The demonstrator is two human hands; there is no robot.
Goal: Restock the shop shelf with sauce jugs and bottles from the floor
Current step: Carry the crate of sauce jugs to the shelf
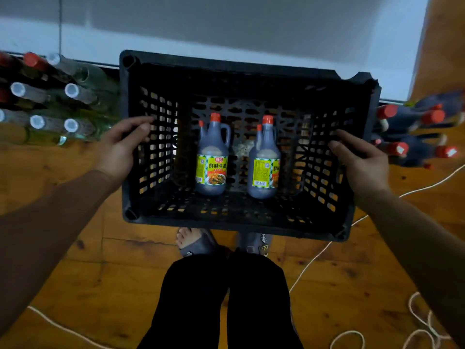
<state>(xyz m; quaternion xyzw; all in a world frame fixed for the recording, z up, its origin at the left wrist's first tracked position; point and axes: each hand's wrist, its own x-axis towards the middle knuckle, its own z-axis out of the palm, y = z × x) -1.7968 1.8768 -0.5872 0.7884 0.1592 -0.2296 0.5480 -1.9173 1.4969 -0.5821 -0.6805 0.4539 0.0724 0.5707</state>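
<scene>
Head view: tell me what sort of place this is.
Likely a shop's stock area: clear glass bottles and red-capped sauce jugs stand massed on the wooden floor, and a black crate holds two more jugs.

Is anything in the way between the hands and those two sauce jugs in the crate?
Nothing visible. The crate is open-topped, and the left jug and right jug sit apart on its floor, uncovered. The left hand and right hand each grip a side wall.
</scene>
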